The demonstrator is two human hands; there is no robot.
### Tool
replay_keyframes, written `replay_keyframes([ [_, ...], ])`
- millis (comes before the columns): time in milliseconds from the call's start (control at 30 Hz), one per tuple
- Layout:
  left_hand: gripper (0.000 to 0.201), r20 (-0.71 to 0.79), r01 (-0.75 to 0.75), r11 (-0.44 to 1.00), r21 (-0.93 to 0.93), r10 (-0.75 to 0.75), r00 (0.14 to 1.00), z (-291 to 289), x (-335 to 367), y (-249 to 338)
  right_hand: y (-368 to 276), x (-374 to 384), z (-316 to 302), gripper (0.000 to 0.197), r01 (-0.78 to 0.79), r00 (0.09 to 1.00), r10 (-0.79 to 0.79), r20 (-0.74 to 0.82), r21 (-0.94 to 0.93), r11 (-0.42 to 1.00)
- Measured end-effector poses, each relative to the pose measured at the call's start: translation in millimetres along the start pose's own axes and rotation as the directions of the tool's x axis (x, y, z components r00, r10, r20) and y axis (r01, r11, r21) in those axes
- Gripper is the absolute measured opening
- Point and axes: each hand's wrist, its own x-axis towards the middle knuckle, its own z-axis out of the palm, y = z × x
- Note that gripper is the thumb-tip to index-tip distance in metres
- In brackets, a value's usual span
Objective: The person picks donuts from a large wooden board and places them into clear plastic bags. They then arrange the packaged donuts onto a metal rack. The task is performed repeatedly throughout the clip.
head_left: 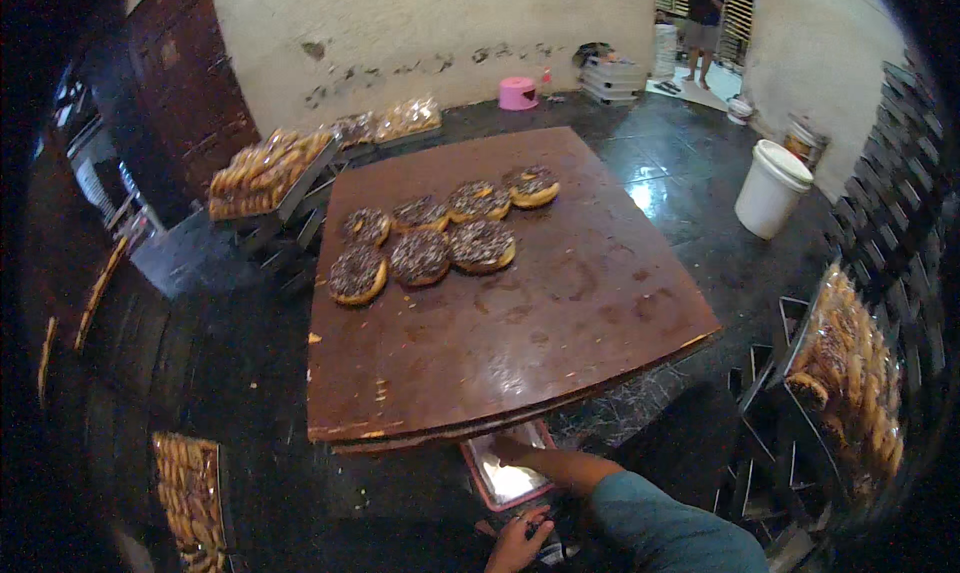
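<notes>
My right hand [508, 450] reaches into a shallow tray with a pinkish-red rim [477, 481], just below the front edge of the brown table [560, 323]. A white, shiny surface fills much of this tray. The right fingers are dim and partly under the table edge, so their grip does not show. Nearer to me, my left hand [516, 545] is beside the tray's near end, fingers loosely bent and apart, with nothing visible in them. Several ring doughnuts [482, 244] with dark topping and pale shreds lie in two rows on the table's far left part.
Racks of packed bread stand at the back left [265, 173] and right [850, 373]; another bread tray [190, 498] is low at the left. A white lidded bucket [770, 193], pink stool [518, 94] and stacked crates [610, 80] occupy the floor. A person [703, 23] stands in the far doorway.
</notes>
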Motion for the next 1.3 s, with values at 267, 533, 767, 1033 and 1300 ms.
replay_keyframes([
  [267,0.038,0.116,0.236,0.704,-0.67,-0.215,0.97,-12,22,56,-98,-89,-156,0.033,0.233,0.925,-0.198,0.323,-0.072,0.97],
  [533,0.067,0.221,0.285,-0.236,-0.929,0.262,0.939,-67,48,73,-193,-295,-243,0.054,0.644,0.754,-0.653,-0.069,-0.116,0.756],
  [767,0.071,0.229,0.133,0.397,-0.908,0.203,0.952,-62,54,104,-211,-320,-285,0.042,0.694,0.535,-0.752,-0.384,-0.308,0.651],
  [1033,0.089,0.212,-0.023,0.43,-0.902,0.49,0.846,-45,49,136,-242,-324,-265,0.048,0.552,0.679,-0.508,-0.53,-0.087,0.829],
  [1300,0.114,-0.111,-0.211,0.046,-0.976,0.731,0.673,-17,37,139,-255,-299,-262,0.071,0.612,0.468,-0.354,-0.81,0.007,0.791],
])
